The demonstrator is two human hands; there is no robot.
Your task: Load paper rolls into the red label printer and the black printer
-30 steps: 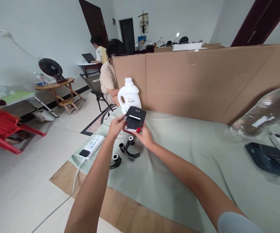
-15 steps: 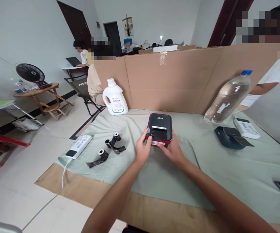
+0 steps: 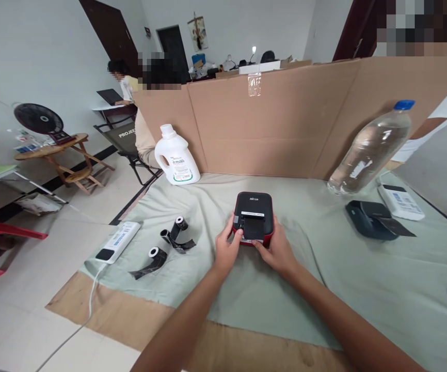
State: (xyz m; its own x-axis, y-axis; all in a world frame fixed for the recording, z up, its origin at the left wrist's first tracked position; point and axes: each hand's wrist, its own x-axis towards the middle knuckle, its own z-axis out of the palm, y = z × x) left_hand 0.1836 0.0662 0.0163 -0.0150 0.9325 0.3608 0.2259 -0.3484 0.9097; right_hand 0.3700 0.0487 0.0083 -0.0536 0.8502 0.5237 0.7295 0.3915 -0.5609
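Note:
A small black label printer point(image 3: 253, 205) with a red lower edge is between my two hands, over the green cloth. A black strip point(image 3: 254, 228) sticks out of its slot toward me. My left hand point(image 3: 226, 246) grips the printer's left side, thumb near the front corner. On the opposite side my right hand point(image 3: 277, 247) is closed around the right front corner, thumb at the front edge. To the left lie black ribbon rolls point(image 3: 156, 257) with white cores and loose tails. Whether the printer's underside touches the cloth is hidden.
A white jug point(image 3: 177, 157) and a leaning water bottle point(image 3: 372, 150) stand before a cardboard screen point(image 3: 262, 132). At right are a second dark printer point(image 3: 366, 219) and a white power strip point(image 3: 401, 201); another power strip point(image 3: 118, 242) lies left. People sit beyond the screen.
The black strip now extends further from the printer's slot toward me. The camera view has shifted slightly. Both hands keep their hold on the printer.

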